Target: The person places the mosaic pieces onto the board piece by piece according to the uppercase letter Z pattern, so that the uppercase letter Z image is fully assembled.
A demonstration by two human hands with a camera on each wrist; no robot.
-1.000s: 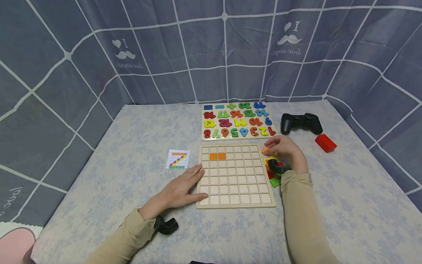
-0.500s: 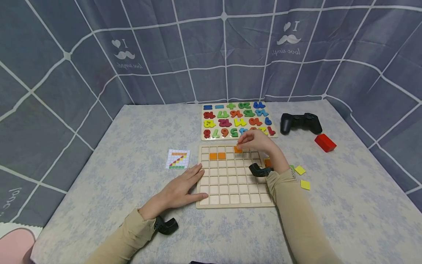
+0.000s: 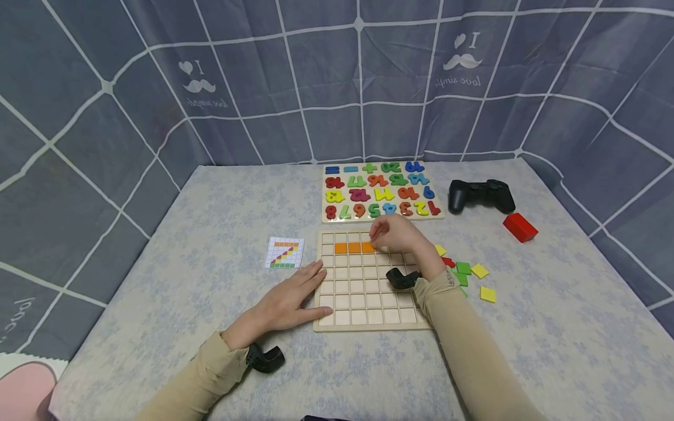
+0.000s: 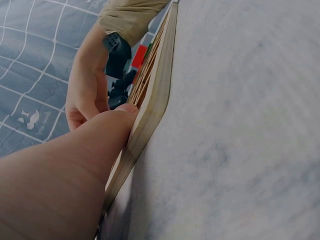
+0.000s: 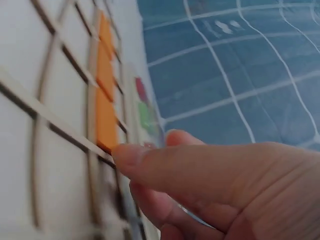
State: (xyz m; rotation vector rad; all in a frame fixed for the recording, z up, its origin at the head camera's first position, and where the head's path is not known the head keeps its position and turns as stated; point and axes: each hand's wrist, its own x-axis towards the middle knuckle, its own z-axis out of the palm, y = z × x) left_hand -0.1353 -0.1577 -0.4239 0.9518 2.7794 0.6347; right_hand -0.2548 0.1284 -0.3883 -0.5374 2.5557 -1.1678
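Observation:
A wooden grid board (image 3: 376, 326) lies on the table with three orange tiles (image 3: 354, 248) side by side in its second row. My right hand (image 3: 397, 234) is over the board, its fingertips right at the last orange tile. In the right wrist view the thumb (image 5: 132, 159) touches that tile's near corner while the tile lies in its cell, and the other fingers are away from it. My left hand (image 3: 286, 301) rests flat on the board's left edge, fingers spread. Beside it lies a pattern card (image 3: 284, 252) printed with a coloured Z.
Right of the board are loose tiles in yellow (image 3: 487, 294), green (image 3: 463, 268) and red, partly behind the right wrist. Behind it stands a number puzzle (image 3: 382, 192). A black game controller (image 3: 481, 196) and a red block (image 3: 520, 227) sit at the back right.
My right hand has picked an orange tile from the pile, carried it left over the board, and brought it down into the second row beside the other two. The left hand stays put.

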